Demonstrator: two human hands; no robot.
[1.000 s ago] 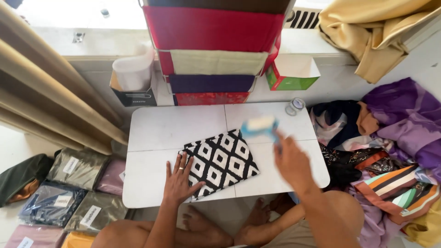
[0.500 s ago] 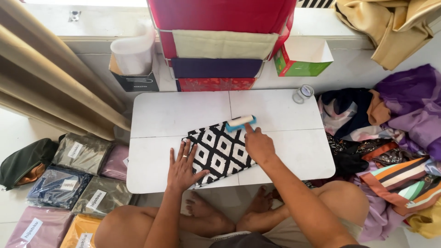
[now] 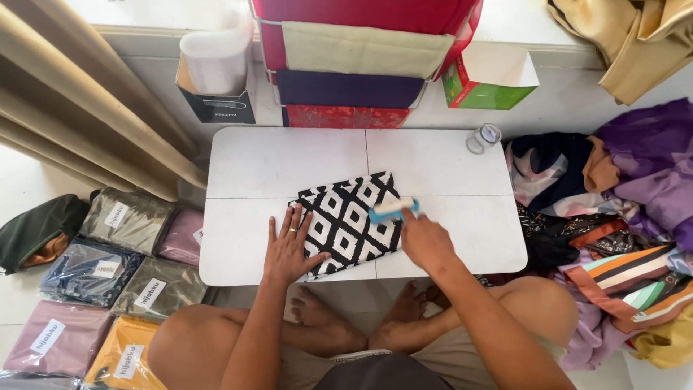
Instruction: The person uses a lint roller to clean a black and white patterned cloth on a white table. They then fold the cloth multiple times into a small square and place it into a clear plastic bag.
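Observation:
A folded black-and-white patterned cloth (image 3: 351, 219) lies on a small white table (image 3: 447, 162). My left hand (image 3: 289, 245) rests flat on the cloth's left edge, fingers spread, a ring on one finger. A small roller with a blue handle and a pale head (image 3: 392, 210) sits on the cloth's right side, and my right hand (image 3: 426, 242) grips it from below.
A small clear jar (image 3: 482, 139) stands at the table's far right corner. Stacked fabric boxes (image 3: 361, 58), a green box (image 3: 487, 83) and a white bin (image 3: 216, 61) line the wall. Bagged cloths (image 3: 108, 274) lie left, loose colourful fabrics (image 3: 613, 202) right, a curtain (image 3: 86, 108) upper left.
My right hand brought the roller down from above the table's far side onto the cloth and drew it toward me. My left hand stayed pressed on the cloth.

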